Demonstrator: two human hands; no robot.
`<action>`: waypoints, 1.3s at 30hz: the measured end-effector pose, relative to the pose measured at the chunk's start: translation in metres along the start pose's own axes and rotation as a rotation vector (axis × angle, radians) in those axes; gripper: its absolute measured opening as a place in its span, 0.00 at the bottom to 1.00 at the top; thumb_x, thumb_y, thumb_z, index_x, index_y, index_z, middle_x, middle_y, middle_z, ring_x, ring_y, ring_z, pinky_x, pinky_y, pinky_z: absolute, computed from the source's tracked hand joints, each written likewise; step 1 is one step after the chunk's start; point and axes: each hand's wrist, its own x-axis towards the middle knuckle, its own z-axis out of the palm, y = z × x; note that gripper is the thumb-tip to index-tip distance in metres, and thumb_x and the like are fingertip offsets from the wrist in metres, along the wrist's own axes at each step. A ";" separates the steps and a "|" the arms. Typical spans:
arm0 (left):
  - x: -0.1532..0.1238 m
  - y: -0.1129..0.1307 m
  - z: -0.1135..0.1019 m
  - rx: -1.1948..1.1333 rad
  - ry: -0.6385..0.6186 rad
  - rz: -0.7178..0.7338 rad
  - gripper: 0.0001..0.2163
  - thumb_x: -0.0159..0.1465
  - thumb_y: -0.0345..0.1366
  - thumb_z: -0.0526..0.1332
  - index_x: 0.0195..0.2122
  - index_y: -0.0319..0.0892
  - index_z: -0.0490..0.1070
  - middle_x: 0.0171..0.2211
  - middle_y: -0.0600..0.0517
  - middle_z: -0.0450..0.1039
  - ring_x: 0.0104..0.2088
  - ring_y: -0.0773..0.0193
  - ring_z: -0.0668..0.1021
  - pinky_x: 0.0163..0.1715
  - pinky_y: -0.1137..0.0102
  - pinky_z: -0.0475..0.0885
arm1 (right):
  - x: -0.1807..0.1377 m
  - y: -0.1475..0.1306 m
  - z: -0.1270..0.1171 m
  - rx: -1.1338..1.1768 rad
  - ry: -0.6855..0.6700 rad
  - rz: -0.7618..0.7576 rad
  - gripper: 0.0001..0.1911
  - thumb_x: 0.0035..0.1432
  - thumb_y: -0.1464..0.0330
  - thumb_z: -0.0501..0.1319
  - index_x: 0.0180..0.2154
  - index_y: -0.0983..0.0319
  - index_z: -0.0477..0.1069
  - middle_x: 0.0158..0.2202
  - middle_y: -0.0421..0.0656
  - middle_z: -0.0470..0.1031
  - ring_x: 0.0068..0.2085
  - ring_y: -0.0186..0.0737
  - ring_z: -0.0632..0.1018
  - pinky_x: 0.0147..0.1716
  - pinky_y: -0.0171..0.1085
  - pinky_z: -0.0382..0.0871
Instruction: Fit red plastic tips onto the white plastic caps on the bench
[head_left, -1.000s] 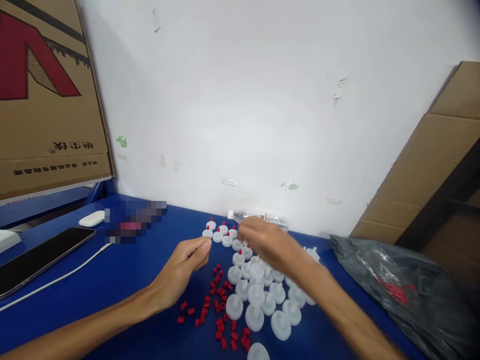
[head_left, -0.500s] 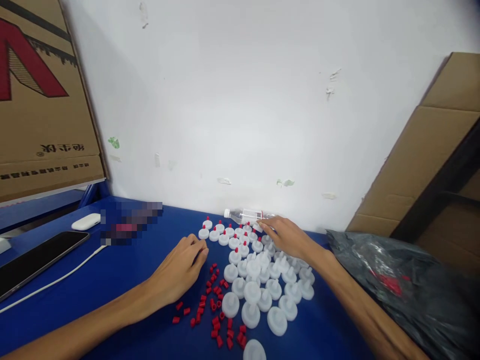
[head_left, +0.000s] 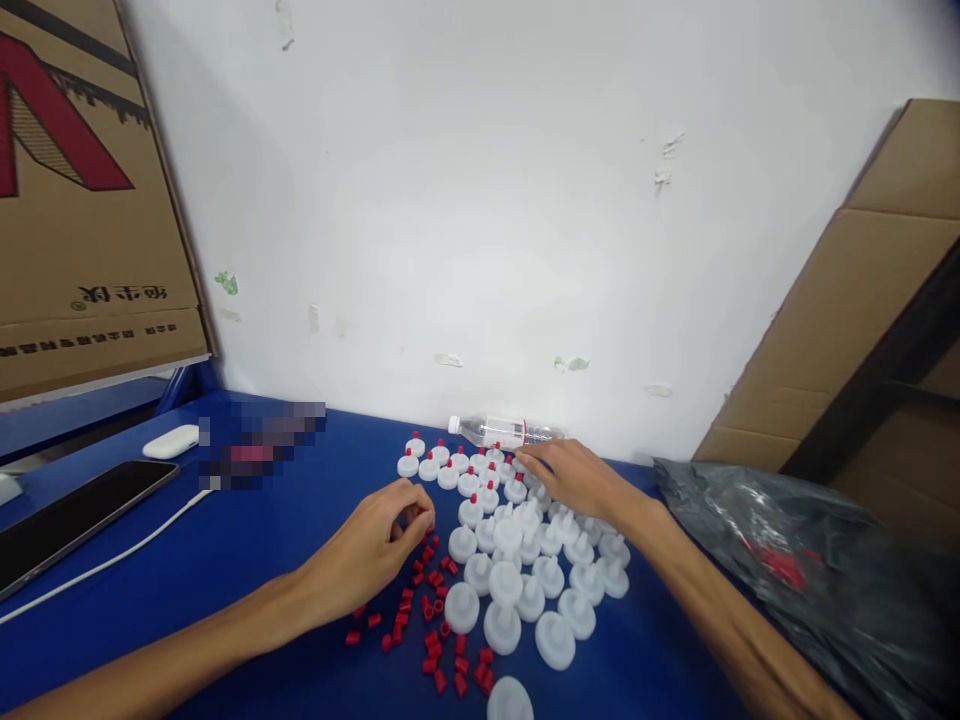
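My left hand hovers with curled fingers above loose red caps. Thumb and index fingertip come together, and what lies between them is hidden. At the back of the group, my right hand has its fingertips closed at a white nozzle lid with a red tip, partly hidden by the fingers. Several white nozzle lids with red tips stand upright to its left. Many bare white nozzle lids lie crowded below it, some upright and some tilted.
A clear plastic bottle lies against the wall behind the lids. On the left are a phone, a white case and a white cable. A dark plastic bag lies at right; cardboard leans behind it.
My left hand has shifted slightly right over the red caps, its thumb and index finger drawing together. My right hand has lowered slightly, and the red-tipped lid at its fingertips now sits lower.
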 end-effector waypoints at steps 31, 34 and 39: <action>-0.013 0.009 -0.003 0.023 0.047 0.162 0.14 0.74 0.46 0.52 0.33 0.45 0.63 0.28 0.57 0.66 0.28 0.64 0.68 0.30 0.69 0.62 | -0.007 -0.118 -0.023 0.052 -0.082 -0.319 0.06 0.67 0.75 0.58 0.40 0.63 0.74 0.42 0.46 0.78 0.44 0.43 0.78 0.42 0.39 0.70; -0.013 0.005 -0.002 0.002 0.026 0.197 0.16 0.76 0.44 0.48 0.31 0.45 0.61 0.28 0.57 0.65 0.27 0.65 0.67 0.30 0.69 0.61 | -0.010 -0.122 -0.024 0.016 -0.107 -0.337 0.05 0.67 0.75 0.59 0.41 0.64 0.73 0.43 0.48 0.77 0.46 0.45 0.78 0.43 0.41 0.72; -0.011 0.006 -0.004 -0.068 0.025 0.181 0.18 0.76 0.44 0.44 0.30 0.45 0.58 0.27 0.57 0.62 0.27 0.65 0.63 0.30 0.68 0.58 | -0.005 -0.119 -0.023 0.030 -0.076 -0.389 0.08 0.66 0.69 0.65 0.47 0.63 0.73 0.45 0.46 0.78 0.47 0.43 0.79 0.44 0.40 0.73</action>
